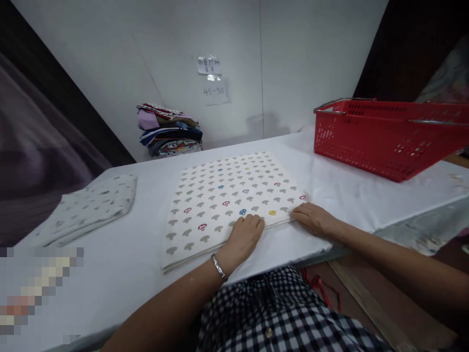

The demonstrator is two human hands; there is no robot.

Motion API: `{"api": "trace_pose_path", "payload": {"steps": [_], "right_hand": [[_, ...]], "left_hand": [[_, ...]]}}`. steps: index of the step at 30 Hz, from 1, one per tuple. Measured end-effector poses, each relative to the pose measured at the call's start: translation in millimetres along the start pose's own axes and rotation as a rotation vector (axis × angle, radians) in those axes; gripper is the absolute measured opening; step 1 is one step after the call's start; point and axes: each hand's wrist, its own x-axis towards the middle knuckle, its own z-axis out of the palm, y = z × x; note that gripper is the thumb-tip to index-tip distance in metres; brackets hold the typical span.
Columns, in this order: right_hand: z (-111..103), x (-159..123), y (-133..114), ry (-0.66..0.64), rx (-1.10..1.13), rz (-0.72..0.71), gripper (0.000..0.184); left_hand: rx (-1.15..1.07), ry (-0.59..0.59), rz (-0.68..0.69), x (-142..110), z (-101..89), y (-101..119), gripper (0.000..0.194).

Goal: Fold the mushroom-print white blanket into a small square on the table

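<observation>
A white cloth [234, 195] printed with grey and a few coloured mushrooms lies folded into a flat, layered rectangle in front of me. My left hand [246, 237] is closed on the middle of its near edge, fingertips bent over the top layer; the thumb is hidden. At the near right corner, my right hand [317, 220] grips the same cloth, its fingers held together. To the left lies a second folded cloth [98, 205], white with small grey-green prints, apart from both hands.
A white-covered table [142, 293] spans the view. At the right stands a red plastic basket [370, 137] with metal handles. A stack of folded fabrics [170, 132] sits at the back against the wall, near paper signs [215, 91]. Pixelated blocks cover the lower left.
</observation>
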Motion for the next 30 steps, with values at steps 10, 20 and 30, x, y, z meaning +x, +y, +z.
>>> {"api": "trace_pose_path", "payload": {"steps": [10, 20, 30], "right_hand": [[6.7, -3.2, 0.4, 0.145, 0.075, 0.042, 0.026], [-6.6, -12.4, 15.3, 0.072, 0.004, 0.110, 0.030], [1.4, -39.0, 30.7, 0.055, -0.001, 0.164, 0.040]], "left_hand": [[0.038, 0.112, 0.079, 39.2, 9.1, 24.6, 0.009], [-0.014, 0.182, 0.050, 35.5, 22.2, 28.4, 0.011], [-0.106, 0.215, 0.017, 33.8, 25.7, 33.5, 0.012]]}}
